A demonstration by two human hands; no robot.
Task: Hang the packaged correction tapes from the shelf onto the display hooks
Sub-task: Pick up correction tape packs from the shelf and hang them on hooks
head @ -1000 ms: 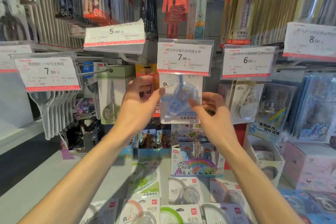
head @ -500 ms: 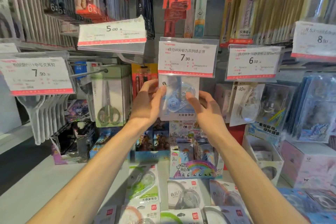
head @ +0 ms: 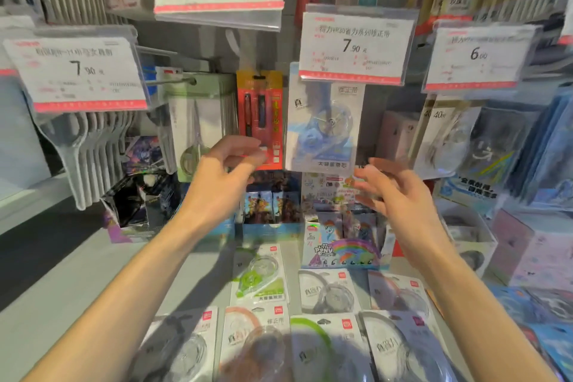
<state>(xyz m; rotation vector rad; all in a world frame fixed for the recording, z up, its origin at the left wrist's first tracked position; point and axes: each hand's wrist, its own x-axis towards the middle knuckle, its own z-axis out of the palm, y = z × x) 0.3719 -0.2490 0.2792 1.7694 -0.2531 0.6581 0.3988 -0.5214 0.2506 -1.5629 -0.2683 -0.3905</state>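
Note:
A blue packaged correction tape hangs on a display hook under the 7.90 price tag. My left hand hovers just below and left of it, fingers apart and holding nothing. My right hand is below and right of the pack, also spread and apart from it. Several more packaged correction tapes lie flat on the shelf below, among them a green one and a grey one.
Hanging scissors packs and a red pen pack hang left of the blue pack. More tape packs hang at right under a 6.00 tag. Card boxes stand at the shelf's back.
Both hands held the blue pack up at the hook earlier; now they have let go and dropped lower, and the pack hangs on its own. The view has moved closer.

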